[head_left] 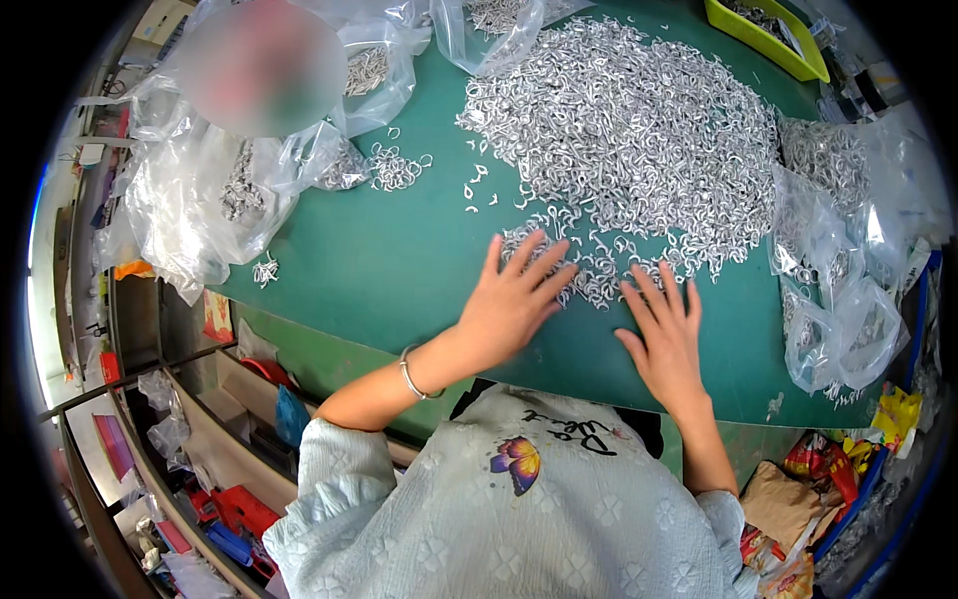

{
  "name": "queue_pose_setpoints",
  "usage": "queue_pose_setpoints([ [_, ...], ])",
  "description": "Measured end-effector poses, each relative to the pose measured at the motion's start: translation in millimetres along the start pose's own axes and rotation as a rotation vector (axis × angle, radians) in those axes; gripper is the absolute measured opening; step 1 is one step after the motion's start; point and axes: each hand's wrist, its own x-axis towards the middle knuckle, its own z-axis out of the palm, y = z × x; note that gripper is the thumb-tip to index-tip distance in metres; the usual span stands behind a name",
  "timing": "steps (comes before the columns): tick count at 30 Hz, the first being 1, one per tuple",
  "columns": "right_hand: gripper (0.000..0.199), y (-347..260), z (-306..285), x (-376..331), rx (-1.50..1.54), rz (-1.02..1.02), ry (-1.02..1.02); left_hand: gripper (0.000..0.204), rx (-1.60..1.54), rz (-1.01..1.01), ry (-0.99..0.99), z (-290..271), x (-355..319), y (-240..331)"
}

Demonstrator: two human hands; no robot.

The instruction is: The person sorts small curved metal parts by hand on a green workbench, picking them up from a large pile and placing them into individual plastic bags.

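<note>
A broad heap of small silver curved metal pieces [629, 130] covers the far middle and right of the green tabletop [369, 270]. My left hand [512, 299], with a silver bangle on its wrist, is palm down with fingers spread over a thin group of pieces [596, 275] at the heap's near edge. To its right, my right hand [664, 344] lies with fingers stretched out, their tips among the same loose pieces. Neither hand grips anything that I can see; what lies under the fingers is partly hidden.
Clear plastic bags [215, 215] with metal pieces crowd the left. A small pile of rings [397, 168] lies beside them. More filled bags [828, 270] stand at the right edge. A yellow-green bin [768, 38] sits far right. Open drawers [225, 439] are below left.
</note>
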Motion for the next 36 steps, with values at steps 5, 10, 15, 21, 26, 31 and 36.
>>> queue_pose_setpoints([
  [5,0.056,15.3,3.9,-11.2,0.091,0.037,0.144,0.051,-0.058,-0.071,0.058,1.0,-8.9,3.8],
  [10,0.06,-14.4,1.2,4.6,0.024,-0.064,-0.12,0.056,-0.062,0.044,-0.023,0.5,-17.9,12.8],
  [15,0.055,3.1,5.3,-16.3,-0.086,0.118,0.013,0.058,0.013,-0.145,0.028,-1.1,-22.8,14.9],
  [21,0.054,6.1,-2.7,-26.2,-0.053,0.221,0.084,0.063,-0.089,-0.072,0.015,6.9,-27.7,31.8],
  [26,0.058,-16.7,4.4,-9.9,-0.028,0.047,-0.119,0.059,-0.099,0.009,-0.034,16.6,-18.4,39.2],
  [31,0.058,1.4,6.9,-27.5,-0.062,0.183,0.039,0.058,0.01,-0.175,0.069,10.1,-23.4,23.0],
  [36,0.063,-3.1,16.8,-9.5,-0.062,0.265,0.121,0.054,0.091,-0.156,0.1,17.4,-10.6,20.8],
])
